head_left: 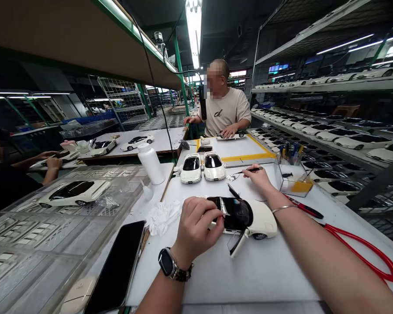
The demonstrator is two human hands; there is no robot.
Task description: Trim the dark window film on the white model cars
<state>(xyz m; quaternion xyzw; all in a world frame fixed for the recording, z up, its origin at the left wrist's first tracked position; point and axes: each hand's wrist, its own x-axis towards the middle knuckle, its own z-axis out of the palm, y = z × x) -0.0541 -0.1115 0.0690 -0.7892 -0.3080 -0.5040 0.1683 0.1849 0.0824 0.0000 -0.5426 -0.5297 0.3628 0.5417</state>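
A white model car (262,220) with a black glossy roof and an open door lies on the white worktable (249,270) in front of me. My left hand (196,229), with a watch on its wrist, is closed on the car's near end, fingers pressed to the roof. Farther back, my right hand (257,176) pinches a thin dark tool (247,171), its tip near a small clear scrap on the table. Two finished white model cars (203,167) stand side by side behind.
A white bottle (151,163), a crumpled wipe (162,216) and a black phone (118,266) lie to my left beside clear plastic trays (36,235). A clear tool holder (293,176) and red cable (363,248) are right. A person sits opposite; another person's hands are far left. Shelves hold several cars.
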